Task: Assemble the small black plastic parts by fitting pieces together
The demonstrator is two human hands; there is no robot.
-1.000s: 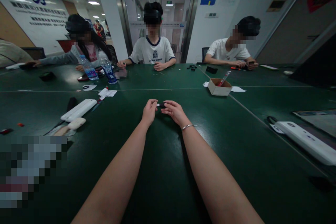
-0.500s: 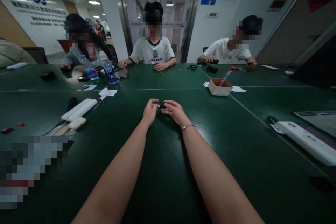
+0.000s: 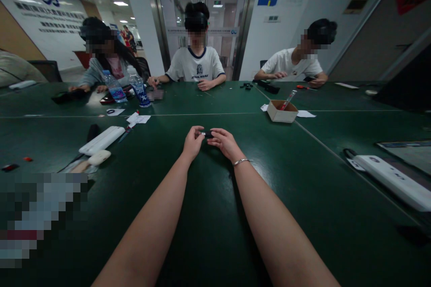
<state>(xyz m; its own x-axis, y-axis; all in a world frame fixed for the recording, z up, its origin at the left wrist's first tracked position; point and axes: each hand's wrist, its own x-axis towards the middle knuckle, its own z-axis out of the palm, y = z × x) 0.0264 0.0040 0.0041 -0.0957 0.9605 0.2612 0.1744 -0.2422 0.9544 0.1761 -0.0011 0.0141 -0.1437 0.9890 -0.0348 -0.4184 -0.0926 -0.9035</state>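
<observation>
Between my two hands is a small black stick with a silver end [image 3: 208,135], much like a USB stick, held level just above the green table [image 3: 208,197]. My left hand [image 3: 193,142] pinches the silver end on the left between thumb and finger. The black end on the right is in the closed fingertips of my right hand [image 3: 225,142], which has a silver bracelet at its wrist. The fingers cover part of the stick, so its exact kind is hard to make out.
A small open box [image 3: 283,112] with a clear tube stands ahead to the right. White power strips lie left [image 3: 103,141] and right [image 3: 393,181]. Two bottles [image 3: 138,87] stand at the far left. Three people sit across the table, their hands among small items.
My hands and the black stick stay nearly still. Across the table, the person on the right has set down a dark item, and the person on the left has reached further left.
</observation>
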